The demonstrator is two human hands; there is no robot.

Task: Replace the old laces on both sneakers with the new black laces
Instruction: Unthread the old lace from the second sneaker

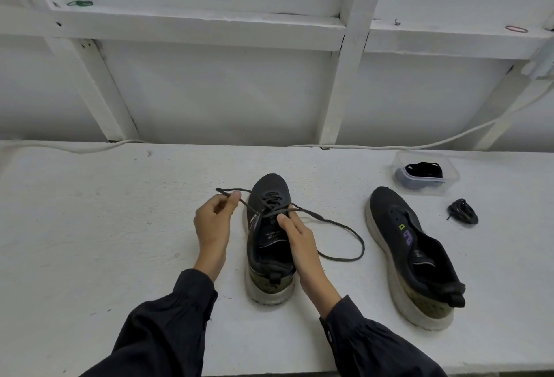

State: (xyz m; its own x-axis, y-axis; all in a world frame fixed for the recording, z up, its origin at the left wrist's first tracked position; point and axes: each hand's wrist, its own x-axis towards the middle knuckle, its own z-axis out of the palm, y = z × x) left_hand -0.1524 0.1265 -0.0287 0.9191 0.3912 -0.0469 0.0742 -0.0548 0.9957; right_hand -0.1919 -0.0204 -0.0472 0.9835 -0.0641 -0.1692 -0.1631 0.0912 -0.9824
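Note:
A dark sneaker (269,193) with a white sole stands upright in the middle of the table, toe pointing away, with a dark lace (341,228) threaded through its lower eyelets. My left hand (214,222) pinches one end of this lace to the left of the shoe. My right hand (295,234) pinches the lace at the upper eyelets, fingers resting on the tongue. The lace's other end loops loose on the table to the right. A second dark sneaker (410,253) without laces lies tilted at the right.
A clear plastic box (425,177) holding a bundled black lace (424,169) sits at the back right. A coiled dark lace (463,211) lies on the table beside it. A white cable (389,146) runs along the wall at the white table's (90,226) far edge.

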